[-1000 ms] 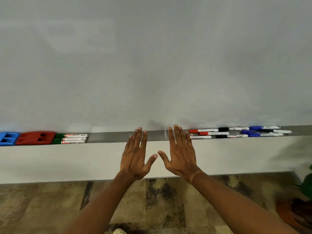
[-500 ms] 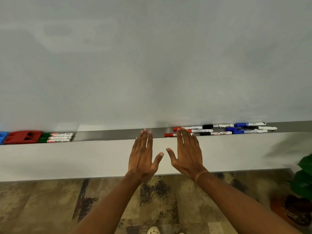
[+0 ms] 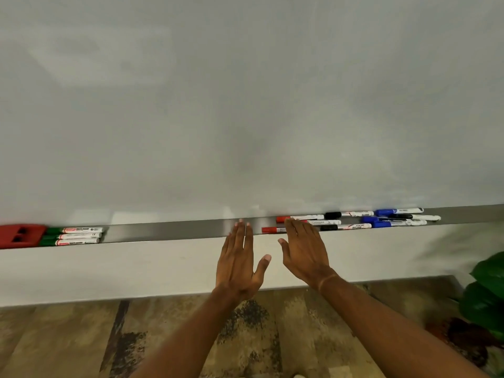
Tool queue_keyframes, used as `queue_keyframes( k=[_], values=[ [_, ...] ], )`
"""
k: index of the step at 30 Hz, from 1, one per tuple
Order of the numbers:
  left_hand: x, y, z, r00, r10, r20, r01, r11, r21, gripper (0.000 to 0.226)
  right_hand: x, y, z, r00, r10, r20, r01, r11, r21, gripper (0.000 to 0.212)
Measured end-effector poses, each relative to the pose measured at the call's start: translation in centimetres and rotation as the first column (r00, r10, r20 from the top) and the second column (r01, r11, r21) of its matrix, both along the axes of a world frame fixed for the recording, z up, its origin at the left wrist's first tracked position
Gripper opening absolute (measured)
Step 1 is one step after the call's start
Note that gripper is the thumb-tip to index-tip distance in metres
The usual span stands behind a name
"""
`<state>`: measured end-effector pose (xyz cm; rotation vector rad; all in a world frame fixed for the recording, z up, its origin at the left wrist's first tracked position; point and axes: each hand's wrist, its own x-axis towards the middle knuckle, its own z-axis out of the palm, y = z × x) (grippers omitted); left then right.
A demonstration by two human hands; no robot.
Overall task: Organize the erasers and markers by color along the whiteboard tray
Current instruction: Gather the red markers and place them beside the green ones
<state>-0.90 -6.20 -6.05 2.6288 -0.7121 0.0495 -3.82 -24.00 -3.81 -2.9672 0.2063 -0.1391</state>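
A long metal tray [image 3: 174, 230] runs under the whiteboard [image 3: 245, 105]. At its left end lies a red eraser [image 3: 20, 236], with three green markers [image 3: 73, 236] stacked beside it. On the right half lies a mixed pile: red markers [image 3: 272, 230], black markers [image 3: 334, 214] and blue markers [image 3: 384, 212]. My left hand [image 3: 238, 260] is flat and empty, fingertips at the tray's front edge. My right hand [image 3: 305, 251] is open too, its fingertips over the red markers at the pile's left end.
The white wall band [image 3: 136, 268] below the tray drops to a patterned wooden floor [image 3: 81, 339]. A green potted plant [image 3: 488, 290] stands at the lower right, close to my right forearm.
The view has shifted right, so the blue eraser has left the frame. My right hand has come over the red markers; both hands stay flat and empty.
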Motion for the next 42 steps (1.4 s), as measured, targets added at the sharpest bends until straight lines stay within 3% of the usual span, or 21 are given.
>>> queue_keyframes(
  k=[5,12,21,25,27,30,34,38,40,42],
  values=[
    [0.3,-1.0,-0.2,0.999,0.049,-0.007,-0.049,0.999,0.007,0.082,2.1,-1.3,-0.6,0.994,0.108,-0.034,-0.109,0.993,-0.055,0.040],
    [-0.5,-3.5,-0.1,0.976,0.207,-0.063,-0.209,0.977,-0.033,0.083,4.1,-3.1,-1.4,0.969,0.220,-0.112,-0.232,0.968,-0.101,0.040],
    [-1.5,-6.4,0.7,0.912,0.334,-0.237,-0.390,0.885,-0.254,0.082,6.2,-4.9,-0.6,0.959,0.233,-0.161,-0.214,0.969,0.125,0.039],
    [-1.2,-7.1,0.6,0.878,0.346,-0.332,-0.452,0.828,-0.332,0.083,6.0,-5.0,-0.2,0.972,0.224,-0.076,-0.208,0.962,0.179,0.035],
    [-1.0,-7.5,0.6,0.839,0.348,-0.419,-0.516,0.755,-0.406,0.080,5.6,-4.7,0.1,0.974,0.225,-0.020,-0.216,0.955,0.202,0.030],
    [-0.6,-8.2,1.2,0.778,0.315,-0.544,-0.611,0.581,-0.538,0.080,4.9,-3.6,0.9,0.957,0.283,0.059,-0.287,0.907,0.308,0.006],
    [-0.2,-9.0,2.3,0.723,0.187,-0.665,-0.687,0.301,-0.662,0.046,3.4,-1.8,1.8,0.947,0.290,0.135,-0.319,0.840,0.439,0.007],
    [0.8,-9.6,2.4,0.610,-0.107,-0.785,-0.792,-0.057,-0.608,0.043,2.2,-1.0,2.4,0.937,0.303,0.176,-0.350,0.790,0.503,0.008],
    [1.1,-9.9,2.8,0.569,-0.233,-0.788,-0.822,-0.171,-0.543,0.035,1.7,-0.9,2.7,0.924,0.306,0.228,-0.382,0.758,0.529,0.008],
    [1.0,-10.0,2.9,0.511,-0.326,-0.795,-0.859,-0.227,-0.459,0.042,1.1,-0.8,2.9,0.913,0.318,0.254,-0.407,0.745,0.529,0.013]
  ],
)
